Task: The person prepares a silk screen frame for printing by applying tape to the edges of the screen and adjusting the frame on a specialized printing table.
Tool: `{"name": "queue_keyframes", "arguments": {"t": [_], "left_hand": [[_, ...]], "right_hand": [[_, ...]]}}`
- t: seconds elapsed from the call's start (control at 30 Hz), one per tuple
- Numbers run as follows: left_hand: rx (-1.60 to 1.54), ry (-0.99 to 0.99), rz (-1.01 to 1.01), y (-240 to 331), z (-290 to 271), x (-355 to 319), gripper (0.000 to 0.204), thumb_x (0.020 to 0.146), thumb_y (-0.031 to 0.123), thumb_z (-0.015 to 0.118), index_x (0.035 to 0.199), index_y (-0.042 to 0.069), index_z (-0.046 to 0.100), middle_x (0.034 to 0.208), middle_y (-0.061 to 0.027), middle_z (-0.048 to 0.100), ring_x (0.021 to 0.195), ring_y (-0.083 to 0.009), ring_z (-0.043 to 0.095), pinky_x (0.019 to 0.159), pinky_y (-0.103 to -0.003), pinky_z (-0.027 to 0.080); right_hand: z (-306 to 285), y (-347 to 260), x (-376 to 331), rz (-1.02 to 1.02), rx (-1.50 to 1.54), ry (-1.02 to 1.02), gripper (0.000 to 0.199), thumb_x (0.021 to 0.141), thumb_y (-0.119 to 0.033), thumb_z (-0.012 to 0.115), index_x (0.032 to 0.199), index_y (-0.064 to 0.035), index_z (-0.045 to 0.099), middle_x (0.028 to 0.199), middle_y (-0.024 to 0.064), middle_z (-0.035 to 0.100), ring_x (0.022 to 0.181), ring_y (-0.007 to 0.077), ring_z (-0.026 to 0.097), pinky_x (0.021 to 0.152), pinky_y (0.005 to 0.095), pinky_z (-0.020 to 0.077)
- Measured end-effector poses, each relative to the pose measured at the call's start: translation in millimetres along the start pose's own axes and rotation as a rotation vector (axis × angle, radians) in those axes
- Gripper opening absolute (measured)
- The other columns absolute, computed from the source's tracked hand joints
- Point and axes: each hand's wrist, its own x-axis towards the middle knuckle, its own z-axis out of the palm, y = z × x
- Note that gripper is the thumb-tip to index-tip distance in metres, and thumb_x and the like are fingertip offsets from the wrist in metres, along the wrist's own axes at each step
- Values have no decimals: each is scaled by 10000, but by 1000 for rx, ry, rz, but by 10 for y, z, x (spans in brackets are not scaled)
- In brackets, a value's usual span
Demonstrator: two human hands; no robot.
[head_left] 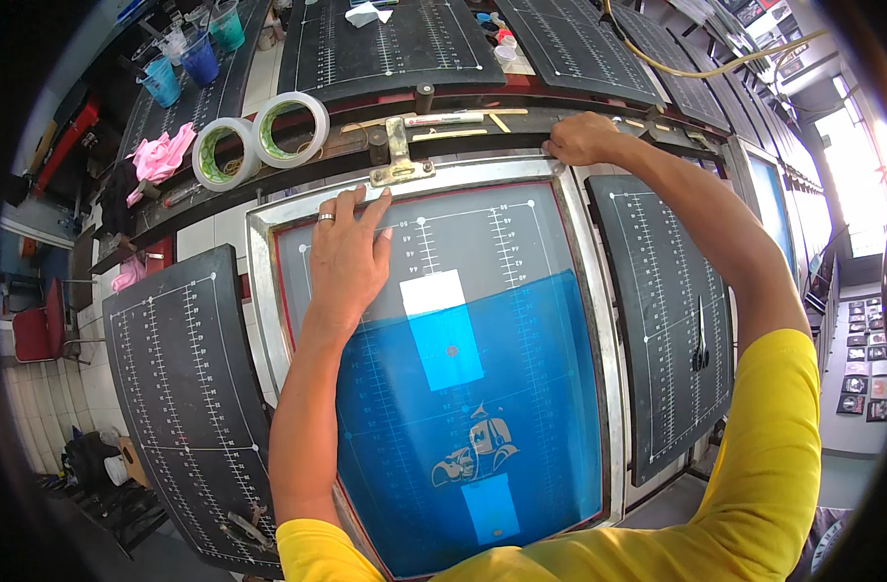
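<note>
Resting with fingers spread, the left hand [351,252] touches the far rail of the silkscreen frame [482,177], which sits mid-scene between two gridded boards; the right hand [584,141] curls by its far right corner. Uneven pressure could skew the frame at the hinge clamp [400,160]. The right fingertips are hidden, so whether they pinch anything I cannot tell; the yellow shirt [647,543] hides the frame's near edge
</note>
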Motion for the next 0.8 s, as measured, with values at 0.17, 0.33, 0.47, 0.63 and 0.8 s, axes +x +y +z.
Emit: {"name": "queue_keyframes", "arguments": {"t": [0.17,0.33,0.47,0.63,0.8], "left_hand": [[22,21,16,-6,10,-12,437,864,165,684,1297,138,632,1318,-117,543,1208,-317,506,999,-438,465],[-9,15,2,-27,-13,-2,452,853,172,695,1299,141,632,1342,-114,530,1222,-314,499,1023,-430,457],[-10,-7,-23,-43,8,-6,461,848,172,698,1302,139,628,1352,-114,524,1229,-308,495,1033,-429,449],[-2,35,45,37,121,60,491,844,165,690,1328,132,607,1340,-137,518,1225,-337,486,995,-443,464],[1,29,23,5,16,-13,505,826,164,702,1317,99,608,1310,-166,524,1203,-348,489,1030,-439,430]], "right_hand": [[29,-2,-13,-8,0,27,437,946,-367,493,985,7,717,995,245,699,981,439,656,853,510,512],[64,62,25,-51,-24,93,439,942,-368,489,915,3,722,934,235,706,911,445,667,825,522,517],[252,173,133,-43,88,151,484,956,-404,470,894,8,715,927,266,691,899,459,658,835,537,501],[1087,509,162,44,537,508,564,1001,-417,431,869,84,656,888,303,666,853,452,642,848,483,468],[896,246,143,-5,848,408,582,1018,-411,437,838,113,613,742,274,627,667,345,568,714,447,441]]}}
